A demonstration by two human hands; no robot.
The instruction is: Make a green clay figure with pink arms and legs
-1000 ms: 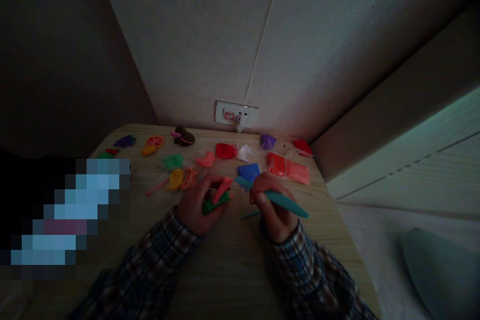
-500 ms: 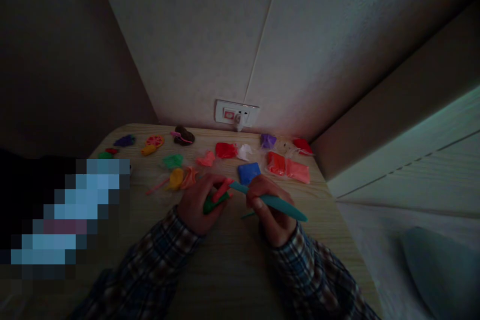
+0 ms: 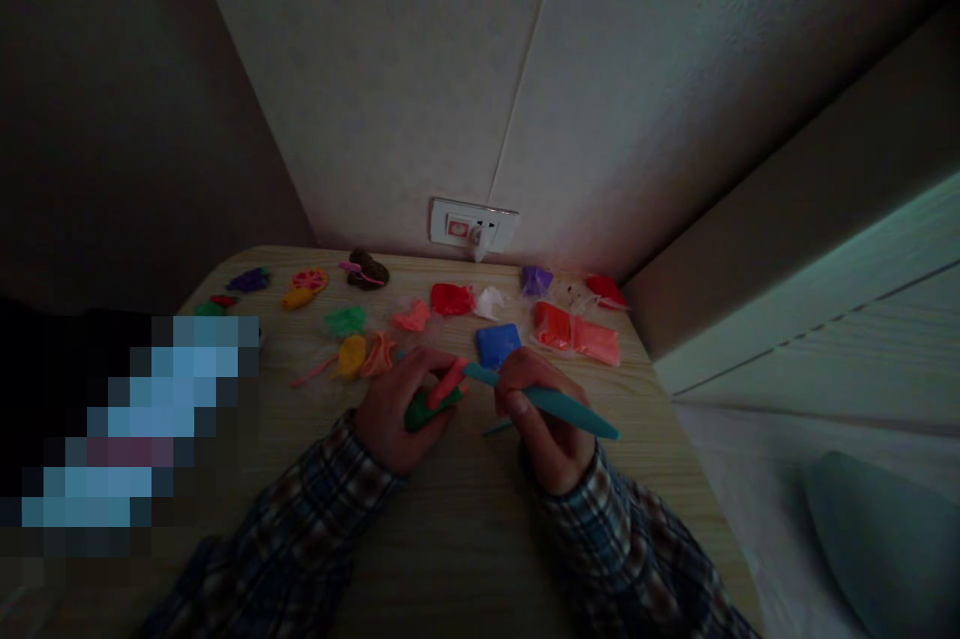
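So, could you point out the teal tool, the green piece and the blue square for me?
Teal tool (image 3: 571, 408): head view, on its broad blade-like part.
Green piece (image 3: 421, 413): head view, on its visible side, below the pinkish-red piece (image 3: 448, 383).
Blue square (image 3: 496, 343): head view, on its upper face.

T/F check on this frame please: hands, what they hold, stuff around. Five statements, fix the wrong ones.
1. The right hand holds a blue-green tool. True.
2. The left hand holds nothing. False: it holds a green piece with a pink piece at it.
3. The blue piece lies on the table, beyond the right hand. True.
4. The purple piece lies left of the white piece in the picture. False: it lies to the right.
5. The wall socket has nothing plugged in. False: a plug sits in it.
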